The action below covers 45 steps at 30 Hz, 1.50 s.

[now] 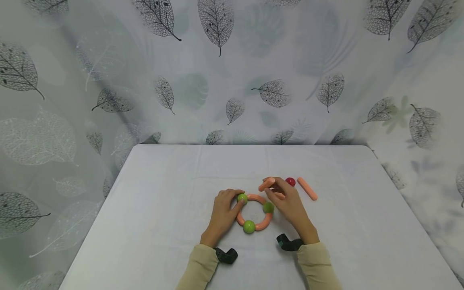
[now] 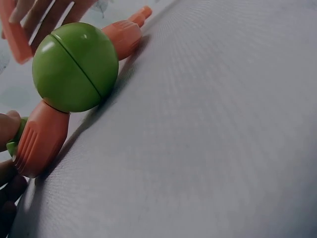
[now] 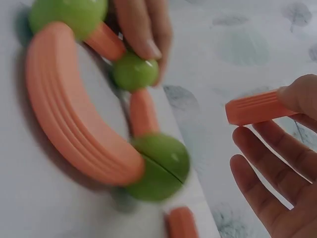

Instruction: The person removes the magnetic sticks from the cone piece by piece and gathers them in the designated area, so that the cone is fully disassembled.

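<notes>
Three green balls and curved orange rods [image 3: 79,114] form a ring lying on the table in the head view. My left hand [image 1: 224,207] grips the upper-left green ball [image 1: 241,198], thumb on its near side. Across the ring, my right hand [image 1: 288,201] pinches a short orange stick [image 3: 257,107] between thumb and index finger, above the table. Its other fingers are spread in the right wrist view. The right green ball [image 1: 268,207] is nearest that hand. Another orange piece [image 1: 279,195] shows partly beneath the right hand; whether it joins the ring I cannot tell.
A red ball [image 1: 290,181] and a straight orange stick [image 1: 307,189] lie just beyond the right hand. The white table [image 1: 145,225] ends at a leaf-patterned curtain [image 1: 232,80]. Dark wrist-worn cameras [image 1: 226,255] sit at both cuffs.
</notes>
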Available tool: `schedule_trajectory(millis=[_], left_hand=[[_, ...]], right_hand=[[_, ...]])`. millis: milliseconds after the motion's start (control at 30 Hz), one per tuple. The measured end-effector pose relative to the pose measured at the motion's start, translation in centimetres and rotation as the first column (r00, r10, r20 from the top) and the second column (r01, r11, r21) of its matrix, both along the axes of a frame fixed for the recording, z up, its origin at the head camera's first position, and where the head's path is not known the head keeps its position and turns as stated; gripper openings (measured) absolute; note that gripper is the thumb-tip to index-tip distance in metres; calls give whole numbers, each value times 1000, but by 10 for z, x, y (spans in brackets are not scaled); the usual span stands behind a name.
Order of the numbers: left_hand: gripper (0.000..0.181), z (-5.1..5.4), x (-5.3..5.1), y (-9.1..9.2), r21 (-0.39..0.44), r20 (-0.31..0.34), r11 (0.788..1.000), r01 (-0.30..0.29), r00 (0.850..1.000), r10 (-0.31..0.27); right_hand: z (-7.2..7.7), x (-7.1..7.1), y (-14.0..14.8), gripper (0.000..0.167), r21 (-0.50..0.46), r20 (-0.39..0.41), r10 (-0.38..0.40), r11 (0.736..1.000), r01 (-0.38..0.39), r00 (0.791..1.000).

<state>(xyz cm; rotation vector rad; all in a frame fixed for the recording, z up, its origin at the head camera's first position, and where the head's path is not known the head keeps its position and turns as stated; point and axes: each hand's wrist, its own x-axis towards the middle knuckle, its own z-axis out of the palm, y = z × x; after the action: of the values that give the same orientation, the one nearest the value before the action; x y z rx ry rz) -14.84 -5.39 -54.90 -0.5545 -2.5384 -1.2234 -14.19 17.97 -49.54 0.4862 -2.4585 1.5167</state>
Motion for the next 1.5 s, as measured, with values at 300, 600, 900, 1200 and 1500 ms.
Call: schedule_trajectory(millis=[300,600,900,1200,1500], left_hand=[[27,0,1,-1,-3,40,1000,3,999,-3],[28,0,0,-1,3,52,1000,9,999,-10],[28,-1,-1,0,-6,12,1000,1,1000,-1],[28,2,1,-2,6,54,1000,-7,999,7],[36,16,7,-2,121,233,993,-9,972,-19]], right_hand=[[5,0,47,38,21,-22,-235,972,235,972],[5,5,81,46,41,81,-499,867,497,863],[-8,9,109,44,96,94,-692,722,686,715],[-18,12,121,41,178,121,-739,673,718,663],[-27,13,129,39,302,124,-766,635,711,631]])
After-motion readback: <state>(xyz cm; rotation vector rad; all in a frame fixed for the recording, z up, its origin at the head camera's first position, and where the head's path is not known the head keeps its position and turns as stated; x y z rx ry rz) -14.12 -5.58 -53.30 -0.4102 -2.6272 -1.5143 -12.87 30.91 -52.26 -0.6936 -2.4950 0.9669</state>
